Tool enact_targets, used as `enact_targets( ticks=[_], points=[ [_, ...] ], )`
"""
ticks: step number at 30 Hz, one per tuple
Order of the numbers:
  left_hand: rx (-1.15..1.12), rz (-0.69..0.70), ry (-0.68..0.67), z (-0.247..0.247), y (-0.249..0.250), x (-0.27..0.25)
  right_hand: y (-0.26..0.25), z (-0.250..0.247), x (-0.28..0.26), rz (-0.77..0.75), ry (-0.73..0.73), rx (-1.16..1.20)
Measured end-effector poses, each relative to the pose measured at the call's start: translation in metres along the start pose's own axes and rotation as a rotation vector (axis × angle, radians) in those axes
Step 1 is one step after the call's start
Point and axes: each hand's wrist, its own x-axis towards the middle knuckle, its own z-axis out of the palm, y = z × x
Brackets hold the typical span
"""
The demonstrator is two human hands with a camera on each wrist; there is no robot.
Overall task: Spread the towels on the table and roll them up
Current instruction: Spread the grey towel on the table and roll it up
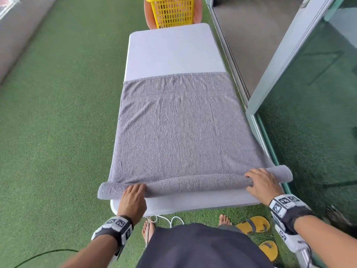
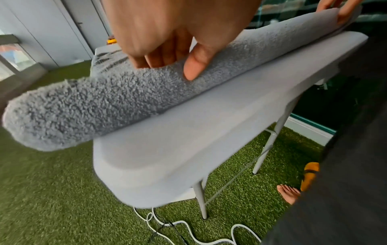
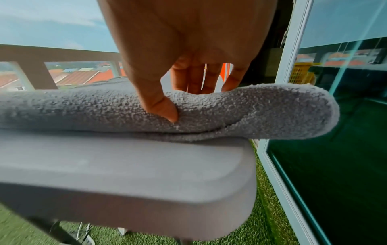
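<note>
Your left hand (image 1: 133, 196) and right hand (image 1: 260, 182) each curl over the rolled near edge of the grey towel (image 1: 183, 132), thumbs pressed into it. The rest lies flat on the white table (image 1: 173, 51). Roll both ends forward evenly, keeping the roll tight and straight toward the yellow basket (image 1: 172, 11).

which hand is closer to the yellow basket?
Right, slightly. Right hand sits on the towel roll a bit farther up the table than left hand; the yellow basket stands beyond the far end.
</note>
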Motion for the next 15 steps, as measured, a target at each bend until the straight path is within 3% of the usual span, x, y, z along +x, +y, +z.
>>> enact_targets(
  ticks=[6, 9, 11, 15],
  points=[
    [-0.038, -0.021, -0.110, -0.015, -0.009, 0.032, -0.003, -0.025, 0.025, 0.057, -0.162, -0.103],
    [-0.093, -0.106, -0.110, -0.022, -0.009, 0.052, 0.000, -0.028, 0.041, 0.088, -0.101, 0.017],
    [-0.037, -0.137, -0.036, -0.028, -0.012, 0.063, -0.001, -0.033, 0.049, 0.104, -0.040, 0.059],
    [-0.043, -0.068, 0.025, -0.030, -0.005, 0.072, -0.010, -0.030, 0.053, 0.034, 0.089, 0.049]
  ],
)
